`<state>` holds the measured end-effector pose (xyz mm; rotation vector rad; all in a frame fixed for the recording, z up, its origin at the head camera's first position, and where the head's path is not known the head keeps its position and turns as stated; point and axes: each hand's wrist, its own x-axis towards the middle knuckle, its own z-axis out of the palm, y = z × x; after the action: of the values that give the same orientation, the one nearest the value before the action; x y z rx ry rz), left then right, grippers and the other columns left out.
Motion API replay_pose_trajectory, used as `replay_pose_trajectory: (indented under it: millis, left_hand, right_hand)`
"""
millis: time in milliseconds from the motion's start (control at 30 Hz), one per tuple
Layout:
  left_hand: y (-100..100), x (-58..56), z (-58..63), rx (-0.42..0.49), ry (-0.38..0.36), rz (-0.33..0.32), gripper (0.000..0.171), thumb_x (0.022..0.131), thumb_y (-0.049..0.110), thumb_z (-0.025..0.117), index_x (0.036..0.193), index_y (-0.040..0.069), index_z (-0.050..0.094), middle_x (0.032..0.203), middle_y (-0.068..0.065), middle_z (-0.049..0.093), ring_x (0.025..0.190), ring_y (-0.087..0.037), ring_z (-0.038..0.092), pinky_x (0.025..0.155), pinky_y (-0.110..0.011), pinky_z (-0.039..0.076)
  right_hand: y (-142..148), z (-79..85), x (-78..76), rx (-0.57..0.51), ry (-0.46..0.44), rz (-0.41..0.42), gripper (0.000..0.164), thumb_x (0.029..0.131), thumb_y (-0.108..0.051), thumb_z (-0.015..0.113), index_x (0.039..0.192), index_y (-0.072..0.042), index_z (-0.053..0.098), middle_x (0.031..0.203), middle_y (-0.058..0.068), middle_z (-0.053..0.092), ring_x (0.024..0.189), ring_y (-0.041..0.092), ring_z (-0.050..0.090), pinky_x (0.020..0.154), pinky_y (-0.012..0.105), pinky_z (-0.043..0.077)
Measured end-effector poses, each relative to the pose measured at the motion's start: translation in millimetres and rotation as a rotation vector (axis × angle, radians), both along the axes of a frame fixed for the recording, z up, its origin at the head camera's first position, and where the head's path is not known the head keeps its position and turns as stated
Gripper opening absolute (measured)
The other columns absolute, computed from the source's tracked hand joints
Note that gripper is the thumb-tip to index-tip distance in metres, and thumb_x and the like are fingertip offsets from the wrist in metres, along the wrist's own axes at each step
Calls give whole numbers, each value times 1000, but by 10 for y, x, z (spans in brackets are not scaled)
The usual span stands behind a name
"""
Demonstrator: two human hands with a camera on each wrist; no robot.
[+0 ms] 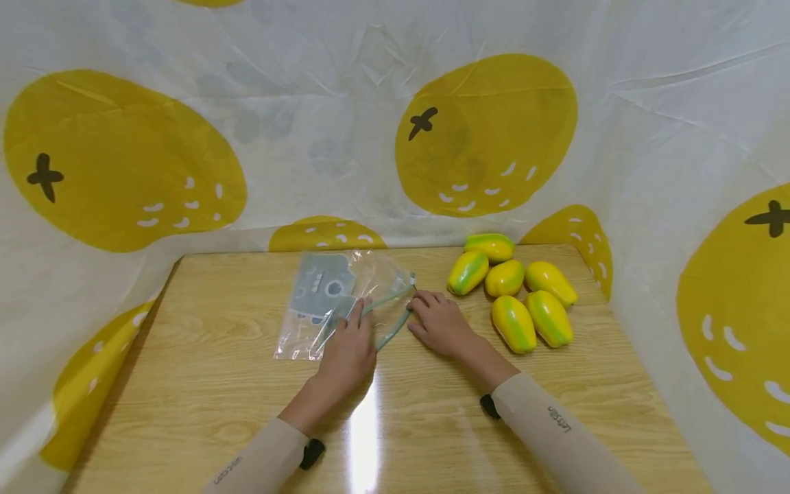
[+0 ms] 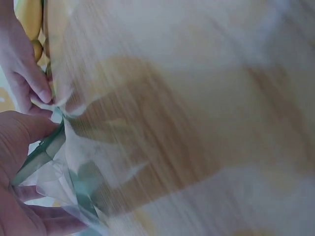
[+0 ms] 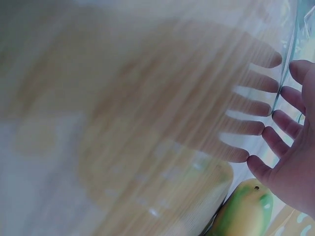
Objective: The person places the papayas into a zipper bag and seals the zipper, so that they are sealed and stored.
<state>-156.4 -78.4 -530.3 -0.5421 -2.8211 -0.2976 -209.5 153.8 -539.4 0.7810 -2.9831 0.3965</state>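
On the wooden table (image 1: 204, 412), a clear printed bag (image 1: 316, 278) lies under the left hand (image 1: 348, 350), whose wide-parted thumb and fingers at its green mouth edging (image 1: 395, 332) show best from the left wrist. Only the right wrist view shows all five digits of the right hand (image 1: 441, 322) fanned straight; six yellow-green fruits (image 1: 505, 278) lie outside the bag.

Through the head view I look forward and down across the bench (image 1: 204, 412) toward the fruit-printed cloth (image 1: 345, 137), from farthest back. My two wrist views sit close to the left grip (image 1: 348, 346) and right grip (image 1: 441, 322), each low over the bench and rolled sideways. Both overlap my head view at the right grip and the yellow-green papayas (image 1: 505, 279).
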Motion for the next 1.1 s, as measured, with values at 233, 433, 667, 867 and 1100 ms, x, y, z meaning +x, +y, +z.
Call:
replay_pose_trajectory:
  millis: [233,433,667,867,1100]
  left_hand:
    - [45,-31,2,8,-34,17,55,91,12,68,142,5,51,157,-18,46,109,-44,62,75,-53,61]
    - [29,-42,28,58,-55,49,68,90,9,67,153,7,42,156,-17,48,105,-44,62,71,-53,61]
    - [57,-25,48,35,-36,26,51,90,7,67,139,7,53,153,-15,50,100,-40,65,66,-48,61]
    - [-68,-43,46,36,-58,28,52,84,6,71,134,5,54,152,-16,51,99,-42,63,73,-52,60]
    - [-493,-116,85,45,-188,34,74,82,9,74,150,5,45,158,-18,45,121,-48,57,91,-69,53]
  right_hand:
    - [23,50,-11,-7,6,2,34,102,-35,63,130,-15,62,142,11,55,128,37,54,100,59,52]
    - [29,94,6,4,-1,29,33,103,-34,61,127,-12,65,143,12,55,131,37,53,104,58,49]
    - [50,141,23,-9,18,60,35,102,-31,62,131,-11,68,143,15,57,130,39,53,104,59,49]
    - [-8,147,14,26,17,110,39,102,-30,63,138,-15,66,146,15,56,131,40,53,104,59,49]
    - [-278,202,-17,52,-47,195,41,105,-30,57,142,-13,62,150,16,54,139,38,49,113,59,42]
